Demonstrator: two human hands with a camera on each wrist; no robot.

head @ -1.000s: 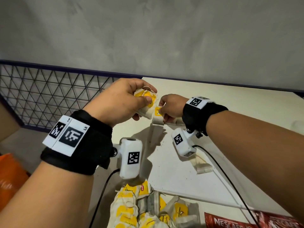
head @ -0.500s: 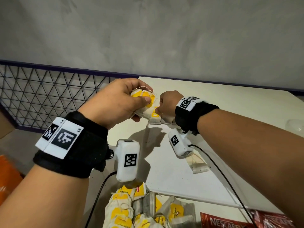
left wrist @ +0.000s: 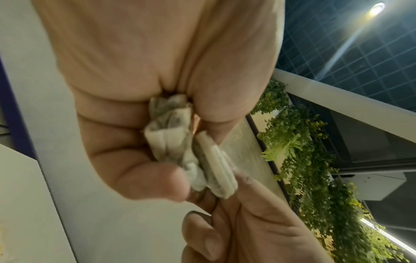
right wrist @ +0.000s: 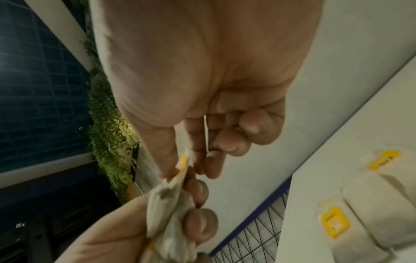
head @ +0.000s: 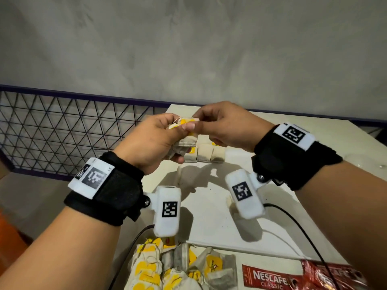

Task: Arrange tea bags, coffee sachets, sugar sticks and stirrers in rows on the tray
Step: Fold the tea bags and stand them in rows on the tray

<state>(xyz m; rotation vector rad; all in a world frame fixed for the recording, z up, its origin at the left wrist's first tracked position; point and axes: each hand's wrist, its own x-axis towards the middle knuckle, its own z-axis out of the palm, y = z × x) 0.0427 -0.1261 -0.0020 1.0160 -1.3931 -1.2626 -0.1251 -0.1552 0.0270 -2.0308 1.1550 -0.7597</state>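
Between both hands, left hand point(head: 146, 141) clutches bunched tea bags point(head: 184, 145); right hand point(head: 222, 126) pinches one bag's top. Peel slowly, avoiding snagged strings.

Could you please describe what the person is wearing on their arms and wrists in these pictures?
Both forearms are bare, with no sleeves. Each wrist carries a wide black fabric strap topped by a white plate printed with black square codes. Beneath each wrist hangs a rounded white camera housing bearing another black-and-white code, and a thin black cable trails from it. The left hand and right hand wear no gloves.
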